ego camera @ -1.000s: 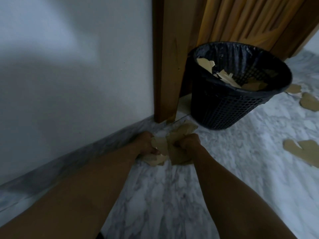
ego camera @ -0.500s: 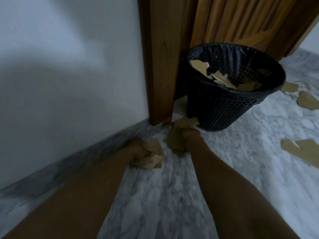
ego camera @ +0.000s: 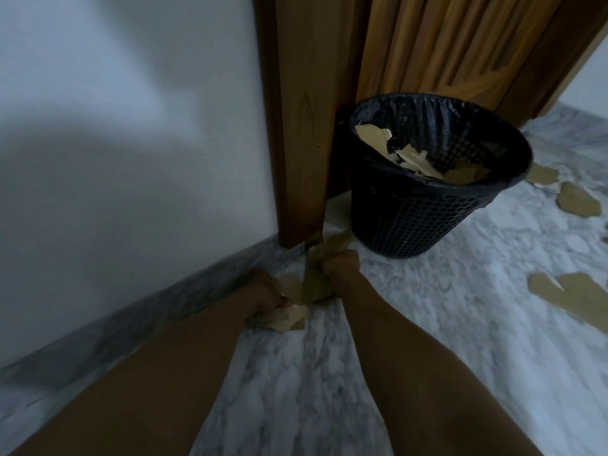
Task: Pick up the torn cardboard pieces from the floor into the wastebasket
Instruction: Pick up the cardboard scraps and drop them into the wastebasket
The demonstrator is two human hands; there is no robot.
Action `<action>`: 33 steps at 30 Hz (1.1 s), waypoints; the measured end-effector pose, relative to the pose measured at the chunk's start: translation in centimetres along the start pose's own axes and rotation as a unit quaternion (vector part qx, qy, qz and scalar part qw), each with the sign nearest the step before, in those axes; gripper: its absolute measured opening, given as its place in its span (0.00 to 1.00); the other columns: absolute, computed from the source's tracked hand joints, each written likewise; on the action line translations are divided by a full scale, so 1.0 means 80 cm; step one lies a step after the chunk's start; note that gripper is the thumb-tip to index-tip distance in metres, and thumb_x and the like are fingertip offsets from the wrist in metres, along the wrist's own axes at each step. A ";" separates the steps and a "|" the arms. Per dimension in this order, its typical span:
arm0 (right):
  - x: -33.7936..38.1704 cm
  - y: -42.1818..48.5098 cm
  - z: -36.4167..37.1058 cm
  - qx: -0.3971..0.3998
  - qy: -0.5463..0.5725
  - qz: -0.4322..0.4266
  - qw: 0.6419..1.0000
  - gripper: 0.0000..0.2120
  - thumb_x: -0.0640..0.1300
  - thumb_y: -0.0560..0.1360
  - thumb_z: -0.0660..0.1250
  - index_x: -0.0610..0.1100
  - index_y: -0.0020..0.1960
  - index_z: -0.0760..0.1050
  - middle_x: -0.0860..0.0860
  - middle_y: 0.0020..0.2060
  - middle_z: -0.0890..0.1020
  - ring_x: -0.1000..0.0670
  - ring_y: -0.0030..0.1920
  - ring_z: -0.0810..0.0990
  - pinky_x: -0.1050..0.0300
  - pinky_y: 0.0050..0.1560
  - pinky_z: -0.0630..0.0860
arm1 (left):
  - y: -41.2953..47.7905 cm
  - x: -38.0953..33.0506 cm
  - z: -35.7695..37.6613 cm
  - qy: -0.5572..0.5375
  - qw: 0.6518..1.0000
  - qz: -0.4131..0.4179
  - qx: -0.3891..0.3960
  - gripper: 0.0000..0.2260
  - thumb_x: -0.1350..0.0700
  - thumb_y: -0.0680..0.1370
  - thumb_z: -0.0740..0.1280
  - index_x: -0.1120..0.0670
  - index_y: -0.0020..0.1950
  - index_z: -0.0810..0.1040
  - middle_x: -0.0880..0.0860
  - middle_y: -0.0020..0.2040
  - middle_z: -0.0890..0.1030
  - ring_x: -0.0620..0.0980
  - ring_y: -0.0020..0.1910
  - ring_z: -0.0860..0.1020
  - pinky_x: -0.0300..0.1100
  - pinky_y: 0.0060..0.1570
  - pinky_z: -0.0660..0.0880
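Wastebasket (ego camera: 411, 218): black, round, mesh-sided, dark liner bag folded over the rim. It stands upright on the marble floor (ego camera: 427, 324).

I see tan torn scraps (ego camera: 414, 159) inside it, heaped toward the near wall, with one larger piece leaning at the left.

The right hand (ego camera: 339, 263) grips a crumpled tan bunch (ego camera: 316, 278) just short of the basket's base. The left hand (ego camera: 263, 291) grips a second bunch (ego camera: 289, 319) (paler, flatter), low at the floor.

Loose pieces lie flat to the basket's right: two small ones (ego camera: 575, 199) near it, and a larger forked one (ego camera: 572, 291) well apart, nearer the camera.
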State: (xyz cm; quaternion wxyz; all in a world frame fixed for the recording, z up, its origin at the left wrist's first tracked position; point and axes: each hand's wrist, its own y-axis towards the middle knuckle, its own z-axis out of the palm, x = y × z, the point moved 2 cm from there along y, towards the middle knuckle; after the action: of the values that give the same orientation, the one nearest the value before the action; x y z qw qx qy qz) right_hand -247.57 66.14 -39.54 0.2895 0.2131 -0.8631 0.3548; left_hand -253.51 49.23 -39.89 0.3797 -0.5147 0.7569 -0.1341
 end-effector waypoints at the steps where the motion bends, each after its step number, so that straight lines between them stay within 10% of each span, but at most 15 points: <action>1: 0.000 -0.014 -0.005 -0.011 -0.021 -0.031 0.999 0.19 0.39 0.77 0.67 0.36 0.66 0.74 0.40 0.63 0.78 0.41 0.63 0.78 0.63 0.42 0.74 | -0.003 -0.003 -0.003 0.022 1.000 0.004 0.003 0.34 0.44 0.72 0.75 0.60 0.71 0.71 0.57 0.68 0.74 0.57 0.64 0.74 0.43 0.59 0.73; 5: 0.019 -0.071 -0.065 -0.052 -0.083 -0.194 0.976 0.12 0.41 0.76 0.67 0.36 0.56 0.78 0.40 0.53 0.81 0.41 0.53 0.80 0.52 0.49 0.74 | -0.023 -0.047 -0.026 0.073 0.991 0.106 0.047 0.24 0.44 0.73 0.74 0.57 0.63 0.78 0.57 0.64 0.79 0.55 0.60 0.78 0.44 0.61 0.73; 9: 0.069 -0.151 -0.181 -0.120 -0.099 -0.318 0.935 0.10 0.45 0.74 0.69 0.46 0.34 0.74 0.50 0.30 0.78 0.52 0.29 0.75 0.60 0.29 0.68 | -0.080 -0.130 -0.085 -0.016 0.974 0.222 0.037 0.17 0.47 0.71 0.77 0.52 0.56 0.84 0.52 0.55 0.84 0.51 0.55 0.81 0.44 0.59 0.77; 14: 0.148 -0.222 -0.324 -0.238 -0.105 -0.377 0.889 0.14 0.54 0.72 0.71 0.41 0.44 0.78 0.52 0.33 0.77 0.57 0.32 0.74 0.70 0.27 0.65 | -0.161 -0.237 -0.166 -0.164 0.928 0.331 0.042 0.08 0.53 0.75 0.74 0.55 0.50 0.84 0.52 0.48 0.86 0.50 0.51 0.83 0.45 0.52 0.79; 19: 0.174 -0.170 -0.395 -0.303 0.034 -0.307 0.901 0.20 0.53 0.73 0.71 0.43 0.60 0.75 0.50 0.53 0.80 0.51 0.53 0.79 0.58 0.47 0.73 | -0.166 -0.341 -0.188 -0.266 0.892 0.337 -0.144 0.14 0.58 0.80 0.68 0.59 0.64 0.77 0.50 0.56 0.79 0.49 0.57 0.78 0.31 0.44 0.76; 24: 0.152 -0.127 -0.390 -0.193 0.104 -0.219 0.951 0.21 0.48 0.77 0.68 0.41 0.67 0.73 0.44 0.59 0.79 0.43 0.59 0.78 0.50 0.56 0.75 | -0.138 -0.411 -0.170 -0.301 0.906 0.265 -0.138 0.23 0.51 0.84 0.58 0.59 0.76 0.62 0.56 0.72 0.70 0.57 0.68 0.72 0.43 0.62 0.70; 28: 0.101 -0.113 -0.398 -0.236 0.063 -0.142 0.959 0.19 0.55 0.76 0.69 0.39 0.52 0.75 0.43 0.49 0.81 0.45 0.47 0.79 0.51 0.52 0.75 | -0.114 -0.414 -0.159 -0.176 0.944 0.239 -0.142 0.24 0.47 0.83 0.58 0.59 0.75 0.65 0.58 0.72 0.69 0.60 0.68 0.70 0.46 0.65 0.68; 33: 0.019 -0.069 -0.407 -0.260 0.029 0.027 0.965 0.33 0.52 0.68 0.74 0.39 0.67 0.68 0.41 0.63 0.74 0.39 0.62 0.74 0.42 0.60 0.77 | -0.096 -0.373 -0.144 0.000 0.960 0.154 -0.233 0.31 0.56 0.80 0.64 0.52 0.80 0.54 0.59 0.79 0.53 0.64 0.77 0.52 0.59 0.74 0.53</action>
State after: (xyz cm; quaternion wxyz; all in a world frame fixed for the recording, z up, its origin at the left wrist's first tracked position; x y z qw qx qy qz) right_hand -234.18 86.21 -16.92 0.3504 0.0964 -0.9223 0.1317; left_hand -251.08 70.01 -14.46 0.2659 -0.4663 0.8371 0.1058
